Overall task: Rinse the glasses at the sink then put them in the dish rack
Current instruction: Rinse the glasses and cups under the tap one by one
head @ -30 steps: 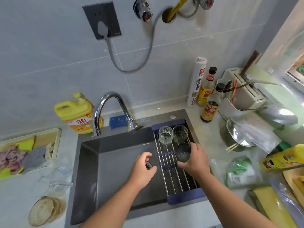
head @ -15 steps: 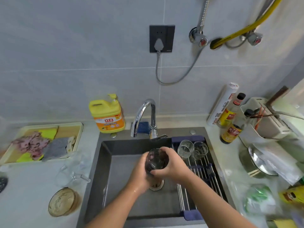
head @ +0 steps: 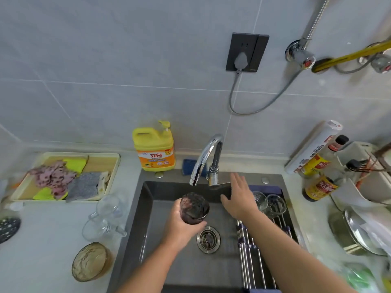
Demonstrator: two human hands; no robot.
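My left hand [head: 179,227] grips a dark glass [head: 194,208] over the sink [head: 148,208], just below the tap [head: 206,159]; my palm hides its base. My right hand [head: 239,197] is spread open and empty by the tap lever, covering part of two clear glasses [head: 273,205] on the rack [head: 251,256], whose near end is cut off.

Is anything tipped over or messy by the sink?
Yes. A clear glass pitcher lies on its side on the pale countertop left of the dark sink. The crumpled cloths sit heaped in the beige tray. Nothing looks spilled or broken.
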